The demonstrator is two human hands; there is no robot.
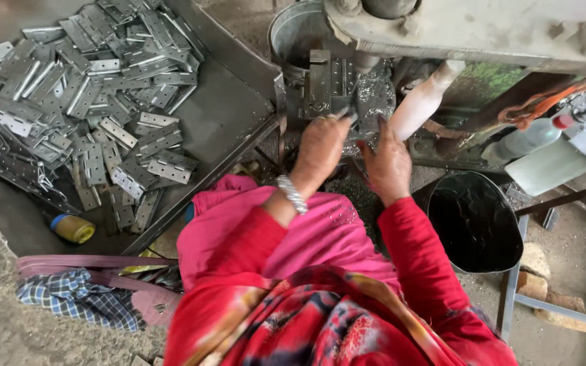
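We note our two hands at the press, left hand [320, 146] pinching one hinge [344, 115], right hand [389, 165] fingers loosely spread beside it, one tray [218, 122] heaped with uncounted hinges, one black bucket [475, 220] at right.

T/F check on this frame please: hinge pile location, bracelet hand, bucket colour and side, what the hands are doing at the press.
1. The pile of flat grey metal hinges lies on the metal tray to the person's left. True.
2. The silver beaded bracelet is on the right wrist. False: it sits on the left wrist, just behind the left hand.
3. The black round bucket stands to the person's right, below the machine. True.
4. The right hand rests on the white cylindrical handle. False: it is apart from the handle, low by the machine bed.
5. The left hand is up at the grey metal die block, fingertips at its edge. True.
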